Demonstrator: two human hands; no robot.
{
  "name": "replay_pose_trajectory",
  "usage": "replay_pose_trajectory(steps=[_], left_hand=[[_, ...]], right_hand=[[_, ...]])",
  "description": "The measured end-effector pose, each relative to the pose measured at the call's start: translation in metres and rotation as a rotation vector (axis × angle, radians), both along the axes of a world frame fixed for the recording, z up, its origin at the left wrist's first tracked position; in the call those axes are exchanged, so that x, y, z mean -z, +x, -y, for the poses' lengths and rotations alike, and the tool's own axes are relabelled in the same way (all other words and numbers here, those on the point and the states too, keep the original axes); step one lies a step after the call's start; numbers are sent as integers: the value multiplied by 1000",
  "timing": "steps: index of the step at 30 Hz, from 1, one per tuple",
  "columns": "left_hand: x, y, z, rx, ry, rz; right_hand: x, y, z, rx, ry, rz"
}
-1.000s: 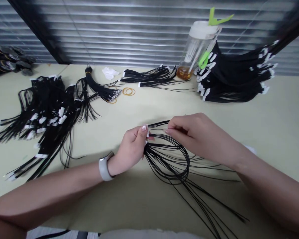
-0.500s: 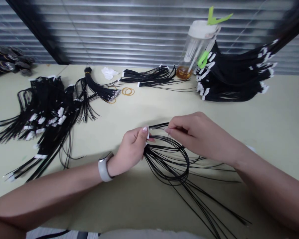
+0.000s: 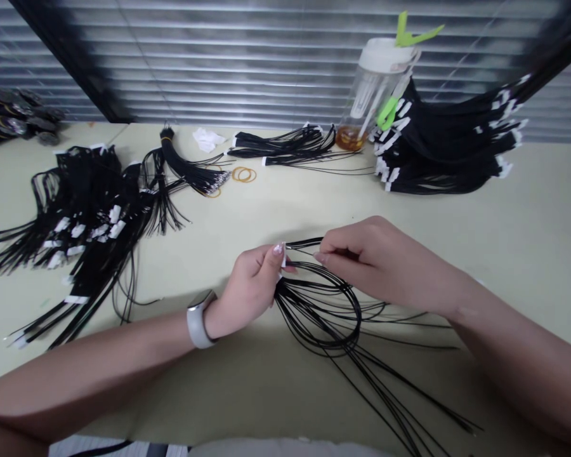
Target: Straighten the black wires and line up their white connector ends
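Note:
My left hand [image 3: 252, 285] is closed around a bundle of thin black wires [image 3: 333, 317] and pinches a small white connector [image 3: 282, 255] at its fingertips. A watch sits on that wrist. My right hand [image 3: 380, 260] is closed in a pinch on one black wire end right beside the connector. The wires loop under both hands and fan out over the table [image 3: 276, 209] toward the lower right.
A big heap of finished black wire harnesses [image 3: 80, 216] lies at left. A tied wire bundle [image 3: 190, 168], rubber bands [image 3: 245, 174] and loose wires [image 3: 290, 146] lie at the back. A clear bottle [image 3: 375, 89] and a tall harness stack [image 3: 452, 152] stand at back right.
Barely anything moved. My right hand's fingertips shifted slightly at the connector; the left hand holds still.

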State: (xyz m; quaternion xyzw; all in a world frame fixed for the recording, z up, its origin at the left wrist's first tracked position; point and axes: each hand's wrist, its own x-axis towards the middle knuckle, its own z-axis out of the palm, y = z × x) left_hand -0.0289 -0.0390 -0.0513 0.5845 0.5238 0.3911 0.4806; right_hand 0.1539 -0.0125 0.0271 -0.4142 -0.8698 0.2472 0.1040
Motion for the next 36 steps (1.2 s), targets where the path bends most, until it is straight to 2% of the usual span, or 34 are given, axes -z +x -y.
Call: replay_pose_trajectory(steps=[8,14,19,24,28,32,36], left_hand=[[2,-1,-1,5,24,1],[0,-1,-1,6,75,-31],[0,-1,0,18,52,-28],[-5,1,1,62,83,-88],[-9,1,2,83,107,-116],[-7,2,1,69,41,-70],[2,1,-5,-53,-105,75]], right_hand=[[1,-1,-1,12,-1,-12],[0,0,-2,-19,-95,-97],[4,2,-5,30,-131,-93],[17,-6,-5,19,2,-56],[25,-14,-3,2,38,-67],[25,-12,-6,-20,100,14],[13,-6,2,93,427,314]])
